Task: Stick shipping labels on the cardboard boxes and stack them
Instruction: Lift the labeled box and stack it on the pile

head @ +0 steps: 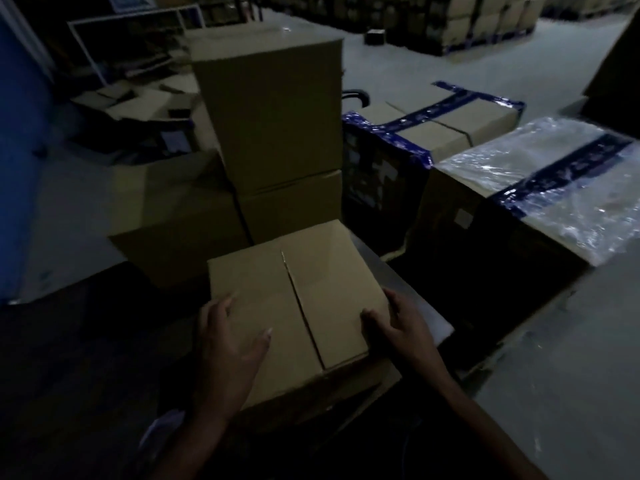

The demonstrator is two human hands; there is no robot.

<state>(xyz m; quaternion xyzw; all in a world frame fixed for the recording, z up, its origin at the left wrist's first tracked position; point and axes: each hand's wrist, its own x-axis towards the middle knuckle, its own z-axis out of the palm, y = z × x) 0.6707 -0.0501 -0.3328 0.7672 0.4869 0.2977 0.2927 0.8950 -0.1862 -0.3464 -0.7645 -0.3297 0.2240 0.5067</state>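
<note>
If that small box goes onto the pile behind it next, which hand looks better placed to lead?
Probably the left hand: it lies flat across the small box; the right hand only holds its edge.

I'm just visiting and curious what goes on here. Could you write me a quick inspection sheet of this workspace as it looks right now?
Surface: grey warehouse floor, dimly lit.
Job's things: small cardboard box in front, top flaps closed, no label visible on it; a stack of plain boxes stands behind it.
Clutter: flattened cardboard heaped at back left.
Hands: left hand lies on the small box's top left, fingers fairly straight; right hand curls over its right edge.
Cables: nothing seen.
Surroundings: blue-taped box and plastic-wrapped box to the right; pallets of cartons far back.
</note>
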